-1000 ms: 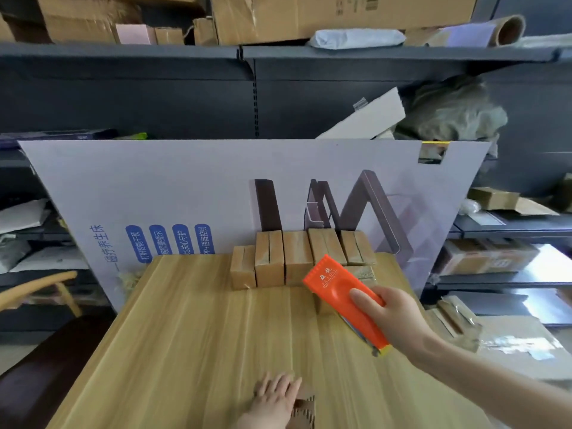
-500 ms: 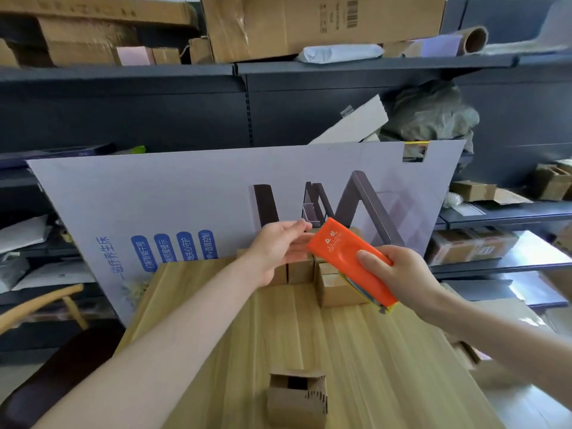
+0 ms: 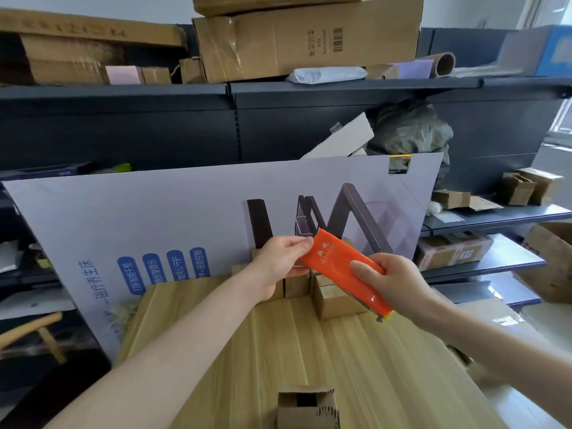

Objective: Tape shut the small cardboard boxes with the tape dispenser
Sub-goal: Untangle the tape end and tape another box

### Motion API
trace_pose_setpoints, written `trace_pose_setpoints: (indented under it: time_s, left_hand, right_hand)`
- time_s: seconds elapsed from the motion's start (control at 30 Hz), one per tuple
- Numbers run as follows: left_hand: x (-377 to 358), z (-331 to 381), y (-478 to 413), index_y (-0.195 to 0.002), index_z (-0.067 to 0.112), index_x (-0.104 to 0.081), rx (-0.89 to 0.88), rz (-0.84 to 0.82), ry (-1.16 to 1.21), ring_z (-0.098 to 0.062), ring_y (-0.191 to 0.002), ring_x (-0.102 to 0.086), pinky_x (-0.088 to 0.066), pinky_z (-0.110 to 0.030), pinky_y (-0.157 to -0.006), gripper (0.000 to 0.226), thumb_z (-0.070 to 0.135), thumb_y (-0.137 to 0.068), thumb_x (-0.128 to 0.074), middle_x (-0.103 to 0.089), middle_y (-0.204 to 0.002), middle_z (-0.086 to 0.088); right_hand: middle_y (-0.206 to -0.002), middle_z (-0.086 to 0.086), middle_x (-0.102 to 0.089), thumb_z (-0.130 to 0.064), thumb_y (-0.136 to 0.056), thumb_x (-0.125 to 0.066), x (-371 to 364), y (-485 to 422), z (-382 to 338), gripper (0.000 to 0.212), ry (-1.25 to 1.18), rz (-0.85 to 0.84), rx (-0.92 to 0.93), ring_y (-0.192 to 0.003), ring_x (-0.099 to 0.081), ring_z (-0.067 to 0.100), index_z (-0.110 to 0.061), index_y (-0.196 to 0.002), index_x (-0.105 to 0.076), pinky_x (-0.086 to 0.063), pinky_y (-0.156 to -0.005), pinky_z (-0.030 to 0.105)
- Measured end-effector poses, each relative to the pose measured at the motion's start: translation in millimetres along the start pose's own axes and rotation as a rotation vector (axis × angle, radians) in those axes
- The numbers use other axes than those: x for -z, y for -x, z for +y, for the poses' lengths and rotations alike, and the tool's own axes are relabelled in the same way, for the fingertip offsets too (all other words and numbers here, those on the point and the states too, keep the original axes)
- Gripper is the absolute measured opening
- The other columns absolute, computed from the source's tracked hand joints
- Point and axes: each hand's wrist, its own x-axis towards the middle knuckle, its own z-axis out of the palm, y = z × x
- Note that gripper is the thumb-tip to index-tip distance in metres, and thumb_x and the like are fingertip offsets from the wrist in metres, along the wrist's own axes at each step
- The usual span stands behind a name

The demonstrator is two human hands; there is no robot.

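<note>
My right hand (image 3: 394, 278) grips the orange tape dispenser (image 3: 335, 263) by its lower half and holds it in the air above the far end of the wooden table (image 3: 356, 360). My left hand (image 3: 283, 258) pinches the dispenser's upper left end; whether it holds tape I cannot tell. One small cardboard box (image 3: 306, 408) with an open gap between its top flaps sits at the near table edge. Several small boxes (image 3: 332, 300) stand in a group at the far end, partly hidden behind my hands.
A large printed board (image 3: 161, 218) leans upright behind the table. Dark metal shelves (image 3: 340, 85) behind it carry big cartons and packages. Lower shelves (image 3: 486, 261) with boxes are on the right. A wooden chair (image 3: 34, 332) shows at the left edge.
My left hand left the near box, rose and reached forward to the dispenser's upper end. The right hand lifted the dispenser a little higher. The view tilted upward.
</note>
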Motion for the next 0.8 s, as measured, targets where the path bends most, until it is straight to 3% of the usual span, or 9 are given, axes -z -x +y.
trace_pose_setpoints:
  time_s: [0.1, 0.17, 0.3, 0.4, 0.57, 0.8]
  left_hand:
    - [4, 1, -5, -0.103, 0.013, -0.069, 0.029, 0.039, 0.087, -0.012, -0.082, -0.066, -0.055, -0.024, -0.065, 0.022, 0.027, -0.098, -0.052, -0.069, -0.092, -0.002]
    - [7, 1, -8, -0.106, 0.009, -0.068, 0.049, 0.052, 0.099, -0.010, -0.074, -0.067, -0.053, -0.021, -0.058, 0.024, 0.024, -0.099, -0.050, -0.069, -0.089, -0.002]
    - [11, 3, -15, -0.113, 0.009, -0.063, 0.170, 0.028, 0.080, -0.018, -0.086, -0.067, -0.057, -0.031, -0.074, 0.032, 0.034, -0.099, -0.049, -0.070, -0.095, -0.006]
    - [10, 5, -17, -0.109, 0.009, -0.065, 0.206, 0.008, 0.135, -0.017, -0.082, -0.067, -0.058, -0.028, -0.069, 0.029, 0.033, -0.098, -0.051, -0.069, -0.090, -0.007]
    - [9, 4, -22, -0.111, 0.009, -0.066, 0.188, 0.045, 0.100, -0.012, -0.077, -0.066, -0.057, -0.028, -0.077, 0.023, 0.022, -0.094, -0.059, -0.069, -0.087, -0.003]
    - [5, 5, -18, -0.105, 0.010, -0.064, 0.210, 0.049, 0.067, -0.014, -0.077, -0.068, -0.058, -0.028, -0.075, 0.020, 0.024, -0.090, -0.064, -0.070, -0.088, -0.004]
  right_hand:
    - [-0.073, 0.018, -0.068, -0.038, -0.088, -0.065, -2, -4, 1, 0.038, -0.018, -0.015, 0.010, -0.056, -0.067, 0.038, 0.000, -0.087, -0.066, -0.054, -0.043, 0.052]
    - [-0.068, 0.014, -0.068, -0.036, -0.089, -0.065, -1, -7, 1, 0.036, -0.014, -0.048, 0.027, -0.055, -0.067, 0.038, 0.000, -0.086, -0.065, -0.054, -0.044, 0.054]
    - [-0.078, 0.025, -0.066, -0.033, -0.090, -0.064, 1, -19, 1, 0.035, -0.007, -0.117, 0.052, -0.058, -0.066, 0.039, 0.002, -0.089, -0.064, -0.055, -0.045, 0.052]
    - [-0.079, 0.026, -0.064, -0.033, -0.089, -0.065, 3, -29, 4, 0.035, 0.015, -0.145, 0.075, -0.053, -0.062, 0.030, 0.002, -0.087, -0.064, -0.054, -0.044, 0.052]
    - [-0.072, 0.016, -0.065, -0.034, -0.090, -0.064, 8, -40, 12, 0.032, 0.030, -0.158, 0.117, -0.052, -0.061, 0.021, -0.003, -0.084, -0.065, -0.055, -0.047, 0.048]
    - [-0.066, 0.002, -0.063, -0.033, -0.091, -0.063, 15, -43, 15, 0.028, 0.003, -0.183, 0.151, -0.044, -0.062, 0.007, -0.006, -0.081, -0.063, -0.050, -0.041, 0.028]
